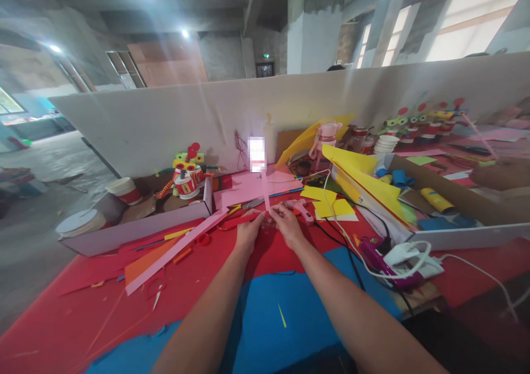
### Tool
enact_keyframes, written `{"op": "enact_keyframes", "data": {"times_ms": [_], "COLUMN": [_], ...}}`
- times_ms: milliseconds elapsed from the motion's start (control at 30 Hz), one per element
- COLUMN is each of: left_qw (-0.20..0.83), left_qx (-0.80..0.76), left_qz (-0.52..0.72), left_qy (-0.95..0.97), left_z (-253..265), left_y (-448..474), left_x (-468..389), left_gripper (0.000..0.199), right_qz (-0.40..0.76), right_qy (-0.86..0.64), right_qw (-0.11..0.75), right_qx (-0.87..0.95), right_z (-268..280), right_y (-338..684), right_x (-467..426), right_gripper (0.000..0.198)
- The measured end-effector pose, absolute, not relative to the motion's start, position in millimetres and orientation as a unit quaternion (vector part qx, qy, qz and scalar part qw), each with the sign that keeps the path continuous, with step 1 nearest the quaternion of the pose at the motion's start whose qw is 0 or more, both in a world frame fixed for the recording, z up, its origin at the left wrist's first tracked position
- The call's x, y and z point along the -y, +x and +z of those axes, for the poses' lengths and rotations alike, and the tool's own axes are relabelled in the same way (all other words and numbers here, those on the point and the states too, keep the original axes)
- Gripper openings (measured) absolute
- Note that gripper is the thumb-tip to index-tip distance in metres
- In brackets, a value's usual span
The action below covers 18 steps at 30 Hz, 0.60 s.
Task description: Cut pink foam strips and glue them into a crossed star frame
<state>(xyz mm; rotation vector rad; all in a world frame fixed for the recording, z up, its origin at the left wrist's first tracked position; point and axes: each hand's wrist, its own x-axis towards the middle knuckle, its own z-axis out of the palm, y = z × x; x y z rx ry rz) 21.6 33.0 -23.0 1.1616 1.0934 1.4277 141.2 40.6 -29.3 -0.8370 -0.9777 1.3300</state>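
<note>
A narrow pink paper strip [266, 191] rises upright from between my fingertips. My left hand [248, 233] pinches near its lower end from the left. From the right, my right hand [287, 226] pinches the same end, its fingertips almost meeting the left ones. A pink glue gun [304, 213] lies just beyond my right hand. Scissors [252, 203] rest behind the left hand, partly over pink paper sheets [240, 189]. A longer pink paper strip [178, 251] slants across the table on the left.
On the left, a box [136, 236] holds paper cups [124, 191] and a cup-bodied figure [186, 178]. On the right stand a large box [464, 236] with paper rolls and a purple power strip [381, 261] with trailing cables. Yellow paper pieces [333, 206] lie beyond my right hand.
</note>
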Motion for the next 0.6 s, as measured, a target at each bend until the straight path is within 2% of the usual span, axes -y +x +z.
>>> {"op": "enact_keyframes", "data": {"times_ms": [400, 600], "left_qw": [0.501, 0.514], "left_qx": [-0.428, -0.422], "left_qz": [0.610, 0.621], "left_qy": [0.440, 0.416], "left_z": [-19.6, -18.8], "left_y": [24.5, 23.1], "left_x": [-31.6, -34.0], "left_gripper": [0.032, 0.037], "right_qz": [0.577, 0.622], "right_qy": [-0.374, -0.351], "right_qw": [0.605, 0.604], "right_qx": [0.401, 0.355], "right_z": [-21.0, -20.9], "right_y": [144.7, 146.6], "right_x": [-42.7, -41.1], "right_gripper": [0.041, 0.037]}}
